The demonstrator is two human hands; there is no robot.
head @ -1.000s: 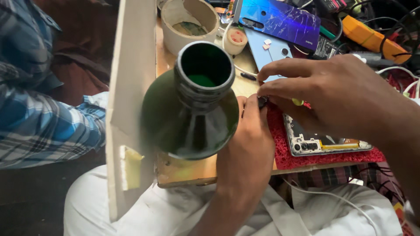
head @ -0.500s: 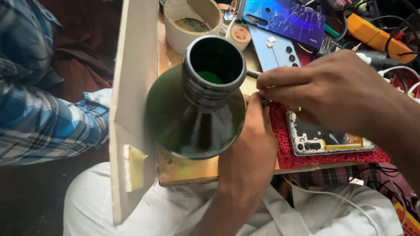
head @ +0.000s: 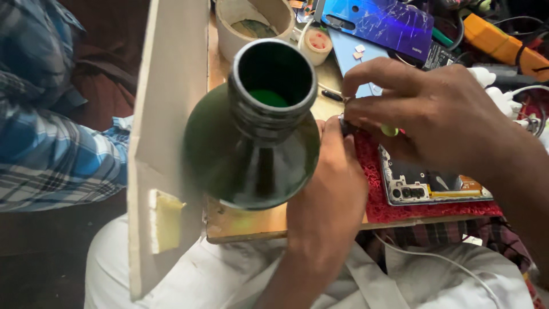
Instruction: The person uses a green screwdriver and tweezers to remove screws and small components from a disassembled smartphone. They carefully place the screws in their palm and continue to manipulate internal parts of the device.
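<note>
Here both hands, left (head: 329,189) and right (head: 429,114), pinch a small dark part (head: 347,126) beside the open green bottle (head: 254,143).

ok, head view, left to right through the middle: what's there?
Plaid sleeve → pale board → green bottle → left hand → right hand, with an opened phone on a red mat under it.

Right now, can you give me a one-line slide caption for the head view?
Left hand steadies a green bottle while right hand pinches a small dark part beside an opened phone.
</note>
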